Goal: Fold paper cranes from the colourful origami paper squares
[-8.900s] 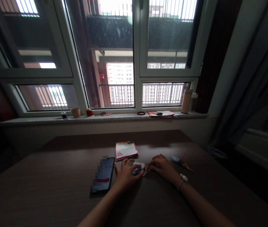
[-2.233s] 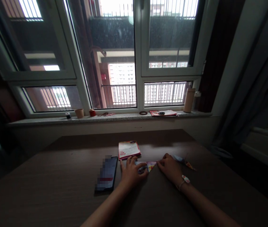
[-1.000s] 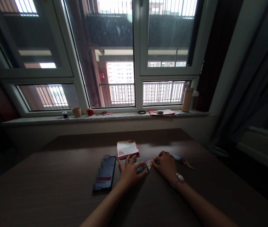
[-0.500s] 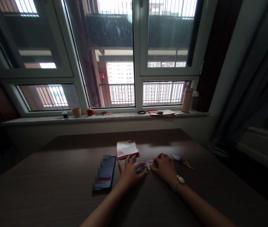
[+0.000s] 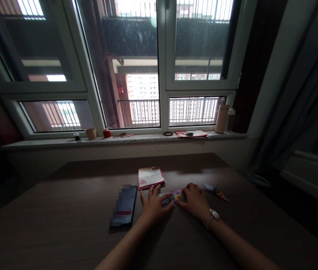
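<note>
A small colourful printed paper (image 5: 177,196) lies on the table between my hands, partly covered by them. My left hand (image 5: 153,204) rests on its left part with fingers spread, the thumb and index finger lying along the paper. At the right edge of the paper, my right hand (image 5: 194,198) is curled, thumb and bent fingers closed about that edge; the exact grip is hard to see. Just beyond my left fingertips is a stack of red-edged printed sheets (image 5: 150,177). A dark phone (image 5: 125,207) lies left of my left hand.
Right of my right hand lie small scraps (image 5: 217,192), one bluish and one colourful. On the windowsill (image 5: 147,139) stand a paper cup (image 5: 90,134), a red spool-like item (image 5: 106,133), a tan bottle (image 5: 222,119) and papers (image 5: 199,134) with scissors on them.
My right thumb and fingers have shifted slightly at the paper's right edge, showing a little more of its yellow and red print. My left hand stays in place.
</note>
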`<state>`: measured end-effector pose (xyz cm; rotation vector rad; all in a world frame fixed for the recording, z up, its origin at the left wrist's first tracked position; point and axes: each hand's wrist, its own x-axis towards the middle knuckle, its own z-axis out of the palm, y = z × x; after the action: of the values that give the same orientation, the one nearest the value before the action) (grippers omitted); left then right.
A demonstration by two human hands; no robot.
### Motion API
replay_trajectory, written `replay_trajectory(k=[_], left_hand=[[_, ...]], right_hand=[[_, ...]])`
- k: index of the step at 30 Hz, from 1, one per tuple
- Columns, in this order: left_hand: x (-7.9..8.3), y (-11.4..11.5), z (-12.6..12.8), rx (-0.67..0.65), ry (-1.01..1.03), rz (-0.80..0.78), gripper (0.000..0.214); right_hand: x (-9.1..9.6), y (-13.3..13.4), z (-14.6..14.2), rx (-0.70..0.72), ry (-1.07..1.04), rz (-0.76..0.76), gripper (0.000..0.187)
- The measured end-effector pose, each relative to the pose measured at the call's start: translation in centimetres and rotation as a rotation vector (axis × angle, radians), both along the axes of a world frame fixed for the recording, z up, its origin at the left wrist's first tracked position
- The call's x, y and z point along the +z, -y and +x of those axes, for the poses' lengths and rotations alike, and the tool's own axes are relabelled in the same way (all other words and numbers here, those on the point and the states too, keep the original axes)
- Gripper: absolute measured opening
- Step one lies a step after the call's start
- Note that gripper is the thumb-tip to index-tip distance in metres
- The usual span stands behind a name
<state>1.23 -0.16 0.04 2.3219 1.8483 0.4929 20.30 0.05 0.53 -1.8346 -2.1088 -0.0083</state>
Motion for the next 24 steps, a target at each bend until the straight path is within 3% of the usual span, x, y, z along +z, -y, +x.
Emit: replay_trajectory(k=[9,24], left_hand=[[0.1,0.0,0.0,0.008,-0.005,-0.015,0.044],[0.4,0.1,-0.3,-0.017,-0.01,-0.045,0.045]], right_hand=[[-0.6,-0.1,0.0,0.021,-0.027,-0.009,0.06],[-1.1,-0.6,1.1,0.091,-0.056,-0.021,0.057]])
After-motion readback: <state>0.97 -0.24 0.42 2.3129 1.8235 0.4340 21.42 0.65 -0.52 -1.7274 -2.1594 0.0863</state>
